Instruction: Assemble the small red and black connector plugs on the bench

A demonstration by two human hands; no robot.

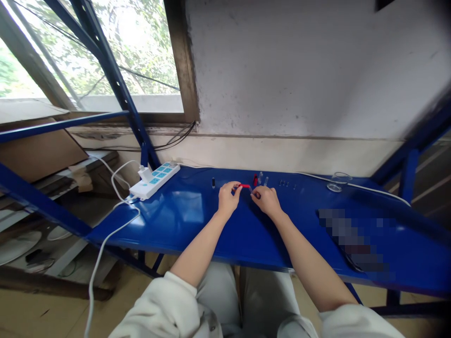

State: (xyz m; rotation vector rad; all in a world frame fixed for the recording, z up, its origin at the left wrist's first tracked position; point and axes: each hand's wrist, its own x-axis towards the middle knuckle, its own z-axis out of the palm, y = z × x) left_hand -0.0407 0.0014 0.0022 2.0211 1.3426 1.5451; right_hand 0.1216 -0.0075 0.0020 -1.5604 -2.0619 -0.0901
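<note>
My left hand (228, 198) is closed, pinching a small red tube-like piece (244, 186) between thumb and fingers. Against the right end of that piece is a small clear piece (251, 190), pinched in my closed right hand (267, 200). Whether the two pieces are joined I cannot tell. Just beyond my right hand stand small red parts (255, 179) and clear tube-like parts (260, 178). A short black cylinder (213, 182) stands upright to the left of my left hand. Several tiny clear parts (287, 184) lie farther right.
The blue tabletop (243, 234) carries a white power strip (155, 180) with a plugged-in adapter at left. A clear round cup (334, 187) stands at the back right near a white cable (377, 195). A dark blurred-out object (352, 244) lies at right. Blue frame posts (121, 89) flank the table.
</note>
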